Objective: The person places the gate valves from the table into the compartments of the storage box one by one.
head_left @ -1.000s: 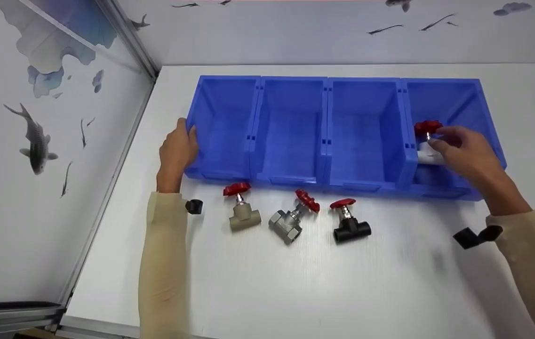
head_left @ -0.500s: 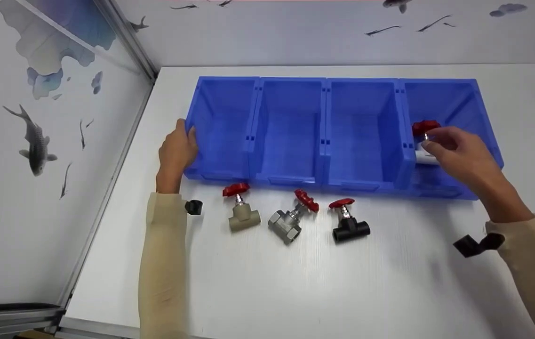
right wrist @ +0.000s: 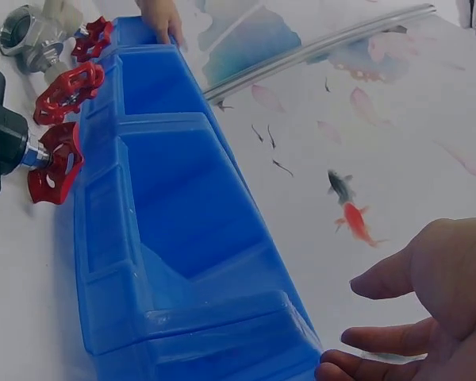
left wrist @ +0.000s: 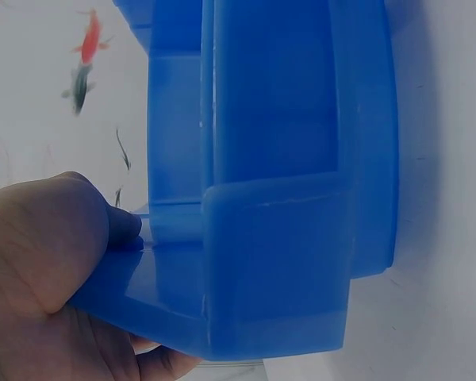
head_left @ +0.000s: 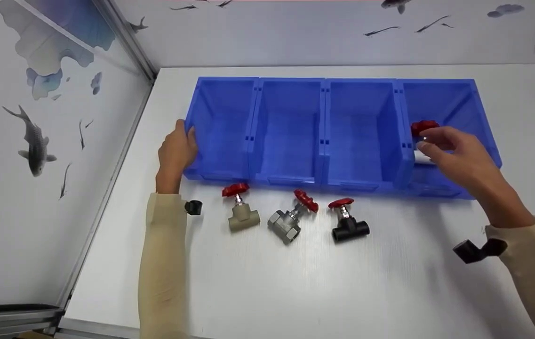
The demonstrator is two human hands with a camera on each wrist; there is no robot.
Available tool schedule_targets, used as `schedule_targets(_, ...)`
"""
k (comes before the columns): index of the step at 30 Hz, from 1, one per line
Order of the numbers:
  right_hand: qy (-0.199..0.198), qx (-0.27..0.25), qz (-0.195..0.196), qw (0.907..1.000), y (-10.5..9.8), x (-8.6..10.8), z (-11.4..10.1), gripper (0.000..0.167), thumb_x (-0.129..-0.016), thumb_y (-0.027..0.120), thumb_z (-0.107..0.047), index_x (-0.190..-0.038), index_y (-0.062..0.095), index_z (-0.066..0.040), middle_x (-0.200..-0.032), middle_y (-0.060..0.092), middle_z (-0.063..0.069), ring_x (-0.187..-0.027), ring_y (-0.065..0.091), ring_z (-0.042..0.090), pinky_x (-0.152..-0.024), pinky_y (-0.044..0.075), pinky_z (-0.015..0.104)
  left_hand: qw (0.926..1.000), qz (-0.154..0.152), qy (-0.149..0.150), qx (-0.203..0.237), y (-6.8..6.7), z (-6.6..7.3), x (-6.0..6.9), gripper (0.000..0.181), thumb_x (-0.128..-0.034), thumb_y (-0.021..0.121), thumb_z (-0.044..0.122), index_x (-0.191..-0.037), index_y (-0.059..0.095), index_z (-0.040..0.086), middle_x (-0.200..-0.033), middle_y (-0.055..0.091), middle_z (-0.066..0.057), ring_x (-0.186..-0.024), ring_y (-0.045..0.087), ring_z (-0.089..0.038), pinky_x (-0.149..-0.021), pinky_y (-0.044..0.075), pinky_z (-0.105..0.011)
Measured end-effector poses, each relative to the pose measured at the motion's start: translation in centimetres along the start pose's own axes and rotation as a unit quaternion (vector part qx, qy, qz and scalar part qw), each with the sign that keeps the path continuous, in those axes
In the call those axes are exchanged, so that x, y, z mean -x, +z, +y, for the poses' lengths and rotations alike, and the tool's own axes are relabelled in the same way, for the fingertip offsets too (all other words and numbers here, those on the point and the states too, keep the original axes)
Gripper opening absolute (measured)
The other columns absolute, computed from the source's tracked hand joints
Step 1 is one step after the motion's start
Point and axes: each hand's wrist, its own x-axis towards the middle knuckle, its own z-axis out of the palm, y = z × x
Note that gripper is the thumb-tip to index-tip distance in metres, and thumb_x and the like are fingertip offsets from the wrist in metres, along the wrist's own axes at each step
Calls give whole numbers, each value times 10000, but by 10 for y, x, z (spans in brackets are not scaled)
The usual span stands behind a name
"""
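Observation:
A row of blue bins [head_left: 326, 162] stands on the white table. My left hand [head_left: 177, 147] grips the side wall of the leftmost bin; in the left wrist view the thumb lies over that blue wall [left wrist: 174, 278], with fingers beneath. Inside the rightmost bin stands a white valve [head_left: 423, 157] with a red handwheel [head_left: 424, 127], partly hidden by my right hand [head_left: 460, 157]. That hand hovers at the valve's right, fingers loosely bent. The right wrist view shows nothing between thumb and fingers [right wrist: 389, 337]; whether a fingertip touches the valve cannot be seen.
In front of the bins lie a beige valve [head_left: 243, 219], a silver metal valve [head_left: 286, 226] and a black valve [head_left: 351, 230], each with a red handwheel. White panels with painted fish [head_left: 36, 146] enclose the table's left and back.
My right hand has shifted slightly left over the white valve, its fingers a little looser. The left hand keeps its grip. The whole head view has drifted very slightly.

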Motion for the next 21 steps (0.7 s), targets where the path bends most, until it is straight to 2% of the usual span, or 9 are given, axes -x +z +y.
schedule_targets(4, -80, 21, 12, 10000, 2, 4, -5, 661, -1008, 435, -544, -1459, 428, -61, -1398, 472, 237, -1293, 399, 437, -959, 372, 549, 10000, 1, -4, -3, 0, 0, 0, 413, -1080, 341, 270, -1343, 434, -34, -1214, 617, -305, -1069, 625, -484, -841, 490, -601)
schedule_targets(12, -370, 27, 15, 9993, 5, 11, -12, 620, -1014, 460, -507, -1433, 456, -50, -1362, 517, 216, -1261, 439, 412, -984, 358, 592, 10000, 77, 50, 30, 0, 0, 1, 391, -1076, 353, 259, -1316, 449, -34, -1163, 634, -310, -1030, 637, -490, -808, 494, -605)
schedule_targets(21, -521, 192, -16, 9985, 9, 16, -18, 528, -1011, 505, -473, -1394, 528, -111, -1281, 607, 123, -1112, 527, 210, -812, 422, 278, 9999, 129, 56, 20, 1, 0, 1, 389, -1074, 361, 268, -1305, 456, -30, -1151, 638, -309, -1026, 637, -491, -805, 491, -608)
